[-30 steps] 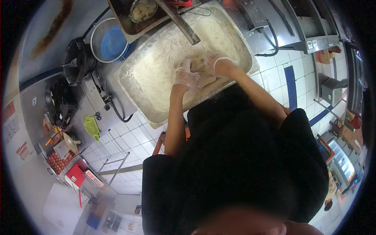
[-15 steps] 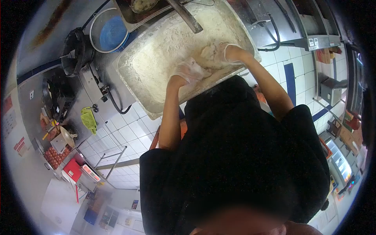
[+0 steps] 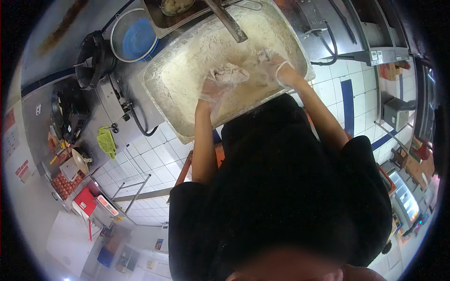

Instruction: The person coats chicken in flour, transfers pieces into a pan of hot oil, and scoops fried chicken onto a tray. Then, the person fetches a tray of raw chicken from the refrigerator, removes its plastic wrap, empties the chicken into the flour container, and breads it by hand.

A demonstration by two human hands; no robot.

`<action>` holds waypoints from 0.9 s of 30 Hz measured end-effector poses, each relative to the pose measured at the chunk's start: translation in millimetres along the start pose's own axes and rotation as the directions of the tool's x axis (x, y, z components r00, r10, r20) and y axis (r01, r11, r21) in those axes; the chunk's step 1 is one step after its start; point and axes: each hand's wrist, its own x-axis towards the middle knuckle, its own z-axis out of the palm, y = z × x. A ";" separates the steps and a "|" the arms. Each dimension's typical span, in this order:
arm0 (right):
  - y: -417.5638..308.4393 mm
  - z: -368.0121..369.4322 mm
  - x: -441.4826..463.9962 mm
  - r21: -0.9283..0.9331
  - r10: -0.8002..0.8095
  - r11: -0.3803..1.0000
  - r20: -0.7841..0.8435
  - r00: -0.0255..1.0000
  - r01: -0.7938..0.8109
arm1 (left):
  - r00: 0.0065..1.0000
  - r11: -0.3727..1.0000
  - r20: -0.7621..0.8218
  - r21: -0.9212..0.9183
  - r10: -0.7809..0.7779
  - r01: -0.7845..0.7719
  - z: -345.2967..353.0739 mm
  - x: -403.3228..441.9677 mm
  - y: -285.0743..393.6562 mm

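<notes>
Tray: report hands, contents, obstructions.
Left hand and right hand gloved, over tray. Pale powder spread across it. Metal bar juts over far side.

Tray [image 3: 183, 132]: pale, dull, scuffed along the rim; we cannot tell metal from plastic;
Powder [image 3: 185, 70]: matt, dry-looking, rough with clumps;
Gloves [image 3: 213, 91]: thin, clear, crinkled plastic, faintly glossy;
Basin [image 3: 115, 38], ten o'clock from the tray: smooth, shiny metal;
Counter [image 3: 133, 91], nine o'clock: grey metal, we see a soft sheen;
Green cloth [image 3: 106, 142], eight o'clock: matt, creased fabric;
Shirt [image 3: 281, 187], six o'clock: matt black cloth;
</notes>
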 end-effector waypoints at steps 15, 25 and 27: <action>-65.7 -19.8 -12.4 -0.683 0.137 0.700 -0.158 0.978 -0.208 | 0.944 0.254 0.330 0.913 0.005 -0.320 72.0 30.0 15.4; 4.0 5.2 26.8 -0.823 -0.366 0.567 -0.288 0.885 -0.033 | 0.897 0.408 0.432 0.805 0.094 -0.430 64.1 26.4 -9.7; -1.2 18.9 38.1 -0.848 -0.367 0.530 -0.220 0.904 0.009 | 0.877 0.507 0.378 0.716 0.296 -0.480 44.5 14.7 -17.5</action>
